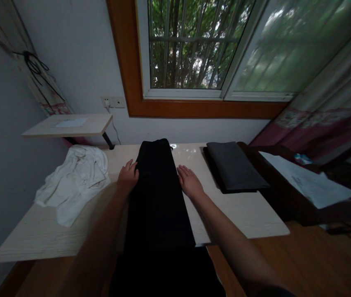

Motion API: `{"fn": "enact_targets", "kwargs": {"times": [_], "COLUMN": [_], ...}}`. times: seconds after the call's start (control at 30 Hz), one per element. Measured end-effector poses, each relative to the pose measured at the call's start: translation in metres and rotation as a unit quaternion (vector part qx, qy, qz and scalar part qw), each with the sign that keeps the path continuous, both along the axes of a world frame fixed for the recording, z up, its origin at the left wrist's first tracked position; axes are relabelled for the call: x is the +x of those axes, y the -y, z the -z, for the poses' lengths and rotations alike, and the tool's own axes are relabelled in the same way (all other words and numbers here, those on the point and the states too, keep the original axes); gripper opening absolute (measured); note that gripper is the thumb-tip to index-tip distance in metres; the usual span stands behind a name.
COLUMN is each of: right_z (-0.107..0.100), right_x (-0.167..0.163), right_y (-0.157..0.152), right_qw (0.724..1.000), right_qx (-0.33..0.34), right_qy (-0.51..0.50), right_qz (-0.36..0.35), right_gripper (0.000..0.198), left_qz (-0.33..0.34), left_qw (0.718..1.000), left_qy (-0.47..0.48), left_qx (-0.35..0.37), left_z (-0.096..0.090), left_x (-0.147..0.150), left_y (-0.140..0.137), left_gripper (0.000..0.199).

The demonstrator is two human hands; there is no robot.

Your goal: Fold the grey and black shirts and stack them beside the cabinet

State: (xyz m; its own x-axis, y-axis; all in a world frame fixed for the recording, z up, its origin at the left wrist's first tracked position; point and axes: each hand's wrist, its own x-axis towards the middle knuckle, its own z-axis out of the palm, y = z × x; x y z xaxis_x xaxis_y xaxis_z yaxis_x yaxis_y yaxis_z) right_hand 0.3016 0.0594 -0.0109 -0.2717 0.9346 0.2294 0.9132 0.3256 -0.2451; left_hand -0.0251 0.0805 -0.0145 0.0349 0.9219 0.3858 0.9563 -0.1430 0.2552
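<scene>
A long black garment [160, 194], probably trousers folded lengthwise, lies down the middle of the pale wooden table [234, 216]. Its near end reaches the front edge, where more black cloth shows below; I cannot tell if it is the same piece. My left hand [128, 178] rests against the garment's left edge with fingers stretched out, thumb side on the cloth. On the other side, my right hand [190, 181] lies flat with straight fingers, its fingertips touching or very near the right edge. Neither hand grips anything.
A crumpled white cloth [79, 177] lies at the left, below a small raised shelf [67, 126]. Folded dark grey and black cloths [235, 167] are stacked at the right. Beyond them stands a dark brown piece of furniture with a white sheet [305, 179]. A window [200, 49] is behind.
</scene>
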Motion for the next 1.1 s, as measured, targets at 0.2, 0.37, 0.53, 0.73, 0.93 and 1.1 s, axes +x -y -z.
{"fn": "enact_targets", "kwargs": {"times": [0.2, 0.37, 0.53, 0.73, 0.93, 1.1], "right_z": [-0.004, -0.003, -0.002, -0.003, -0.004, -0.003], "right_x": [0.002, 0.006, 0.013, 0.025, 0.031, 0.031], "right_y": [0.004, 0.007, 0.013, 0.022, 0.028, 0.028], "right_qw": [1.0, 1.0, 0.999, 0.995, 0.989, 0.985], "right_qx": [0.007, 0.01, 0.005, -0.004, 0.011, 0.018], "right_qy": [-0.016, -0.018, -0.014, -0.031, -0.085, -0.115], "right_qz": [-0.003, -0.021, -0.048, -0.093, -0.124, -0.125], "right_gripper": [0.049, 0.048, 0.05, 0.051, 0.048, 0.039], "left_qz": [0.038, 0.077, 0.1, 0.118, 0.165, 0.192], "left_qw": [0.998, 0.993, 0.993, 0.989, 0.983, 0.979], "left_qy": [0.049, 0.086, 0.069, 0.087, 0.07, 0.039], "left_qx": [0.004, 0.013, 0.006, -0.035, -0.039, -0.06], "left_z": [0.004, 0.006, 0.008, 0.009, 0.004, 0.0], "left_x": [-0.01, -0.015, -0.021, -0.036, -0.039, -0.04], "left_y": [0.0, 0.014, 0.04, 0.069, 0.08, 0.08], "left_gripper": [0.048, 0.049, 0.047, 0.043, 0.045, 0.056]}}
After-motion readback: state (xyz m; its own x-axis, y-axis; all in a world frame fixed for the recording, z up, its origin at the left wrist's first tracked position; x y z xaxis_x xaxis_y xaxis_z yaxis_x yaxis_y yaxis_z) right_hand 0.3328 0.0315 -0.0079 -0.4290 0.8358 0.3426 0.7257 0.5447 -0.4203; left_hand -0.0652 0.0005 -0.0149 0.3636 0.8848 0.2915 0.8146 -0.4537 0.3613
